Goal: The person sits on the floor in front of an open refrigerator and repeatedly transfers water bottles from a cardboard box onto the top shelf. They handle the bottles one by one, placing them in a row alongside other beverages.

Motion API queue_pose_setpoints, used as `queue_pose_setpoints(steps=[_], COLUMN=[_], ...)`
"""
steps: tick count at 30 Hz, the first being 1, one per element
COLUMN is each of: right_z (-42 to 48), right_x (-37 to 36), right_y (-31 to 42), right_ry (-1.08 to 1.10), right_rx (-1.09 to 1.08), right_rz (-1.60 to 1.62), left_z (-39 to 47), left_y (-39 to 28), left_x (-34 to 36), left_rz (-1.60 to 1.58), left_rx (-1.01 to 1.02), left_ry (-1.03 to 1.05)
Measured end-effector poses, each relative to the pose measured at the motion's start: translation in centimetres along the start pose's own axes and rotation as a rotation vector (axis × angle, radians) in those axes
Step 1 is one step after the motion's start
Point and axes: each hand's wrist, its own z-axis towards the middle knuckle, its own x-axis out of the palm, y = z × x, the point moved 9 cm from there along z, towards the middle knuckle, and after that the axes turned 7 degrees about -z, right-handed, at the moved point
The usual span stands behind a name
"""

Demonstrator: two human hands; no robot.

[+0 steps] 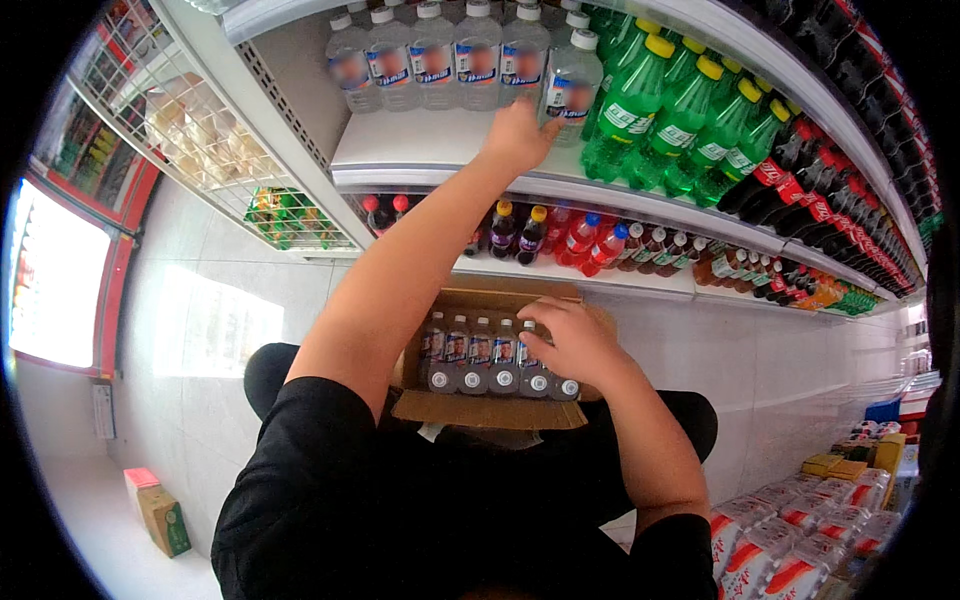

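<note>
My left hand (520,138) reaches to the shelf (409,139), beside the lower part of a clear plastic bottle (574,86) with a white cap. Its thumb overlaps the bottle's lower left side; the fingertips are hidden, so a grip cannot be told. That bottle stands forward of a row of similar bottles (433,64). Below, an open cardboard carton (487,409) holds several matching bottles (480,356) in front of me. Over its right side hovers my right hand (574,341), thumb and fingers apart around a white bottle cap (529,325), with no clear contact.
Green soda bottles (628,112) with yellow caps adjoin on the right, then dark cola bottles (799,202). A lower shelf (510,268) carries smaller drinks. A wire rack (202,127) flanks the shelving at left. Wrapped bottle packs (772,540) stand at lower right, small boxes (161,517) at lower left.
</note>
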Motion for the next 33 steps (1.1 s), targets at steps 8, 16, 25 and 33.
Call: queue_pose_setpoints(steps=[8, 16, 25, 33], right_z=[-2.1, -2.5, -2.3, -2.5], right_x=[4.8, 8.1, 9.9, 11.8], right_y=[-1.4, -1.3, -1.1, -1.6], right_ry=[0.43, 0.521, 0.615, 0.669], right_rx=[0.127, 0.133, 0.166, 0.187], right_rz=[-0.236, -0.322, -0.301, -0.288], left_z=[-19.8, -38.0, -41.1, -41.5], left_y=[1.3, 13.9, 17.4, 18.6], left_x=[-0.1, 2.5, 3.8, 5.9], left_rz=[-0.011, 0.558, 0.783, 0.821], left_rx=[0.311, -0.299, -0.206, -0.026], left_ry=[0.308, 1.244, 1.343, 1.39])
